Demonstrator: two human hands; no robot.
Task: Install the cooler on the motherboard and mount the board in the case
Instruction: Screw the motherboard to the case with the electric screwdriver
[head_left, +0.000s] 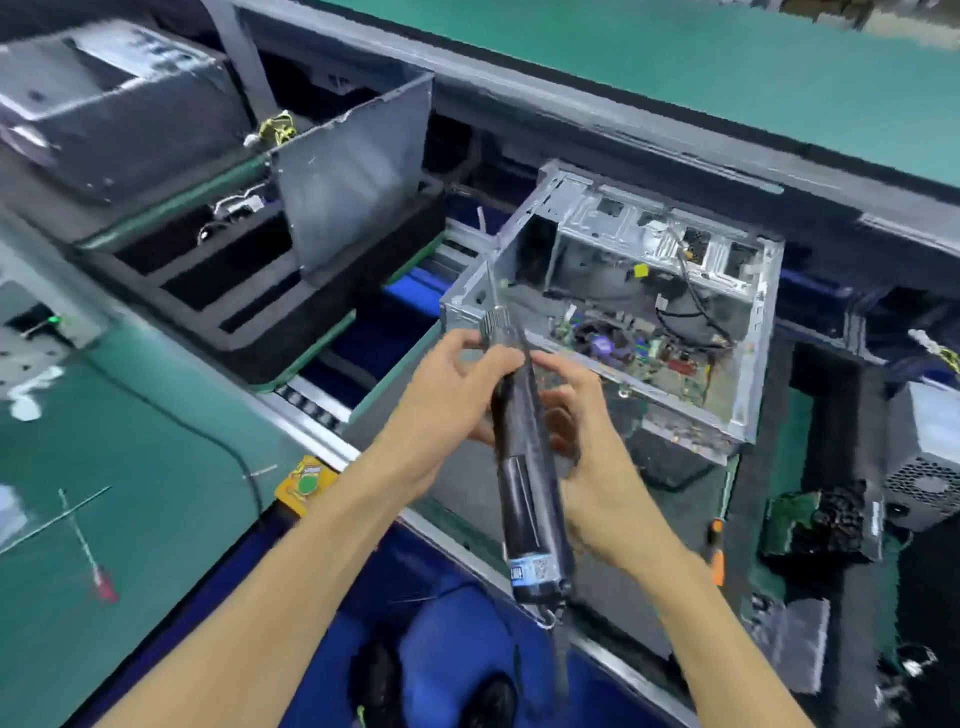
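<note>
Green-matted assembly-line surface (156, 441) with a roller conveyor; open computer case (623, 312) lies on its side at centre, open face up, motherboard (639, 353) already lying inside with loose cables, cooler not discernible in the blur. Electric screwdriver (519, 441), just in front of the case: long axis runs near-to-far, bit aimed at the case's near-left corner. Left hand (447, 395) grips its upper barrel, right hand (582, 415) curls around it from behind; fastening judged outstanding.
</note>
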